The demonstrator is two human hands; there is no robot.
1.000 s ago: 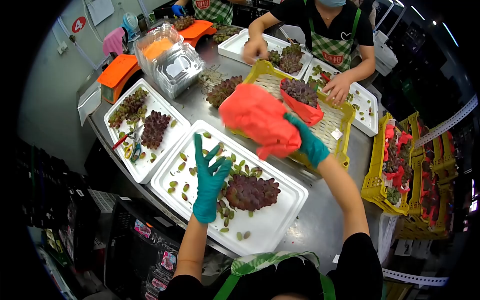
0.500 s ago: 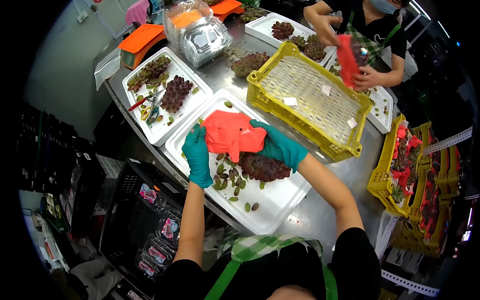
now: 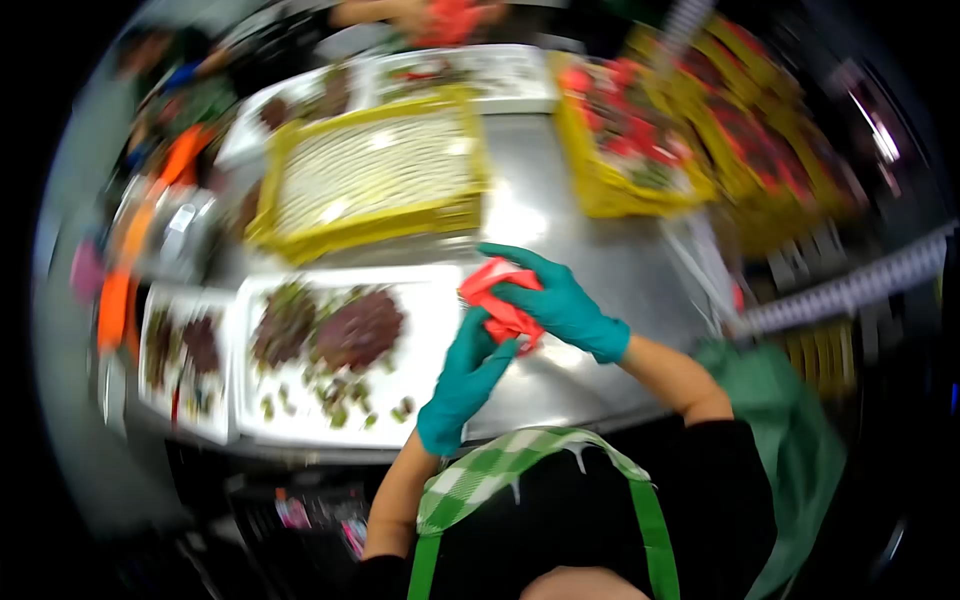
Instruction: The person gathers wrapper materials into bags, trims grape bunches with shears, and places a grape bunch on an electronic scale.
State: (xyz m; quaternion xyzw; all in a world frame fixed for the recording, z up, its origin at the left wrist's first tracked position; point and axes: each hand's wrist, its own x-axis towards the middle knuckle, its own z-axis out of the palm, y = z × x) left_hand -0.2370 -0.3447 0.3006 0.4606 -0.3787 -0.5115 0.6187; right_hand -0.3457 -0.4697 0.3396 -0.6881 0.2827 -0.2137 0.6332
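Observation:
Both of my teal-gloved hands hold a crumpled red sheet, thin like paper or cloth, just past the right edge of a white foam tray. My left hand pinches its lower left side. From the upper right, my right hand wraps its fingers over it. In the tray lie a dark red bunch of grapes and a greener bunch to its left. Several loose grapes are scattered below them. Motion blurs the picture.
A yellow plastic crate with a pale liner stands behind the tray. Another white tray with grapes is at left. Right of centre is a yellow crate holding red-wrapped grapes. Across the table, another person's hands handle something red.
My view has swung to the right. The red sheet, spread over the tray before, is now bunched up between my hands beyond the tray's right edge. A greener bunch now shows in the tray.

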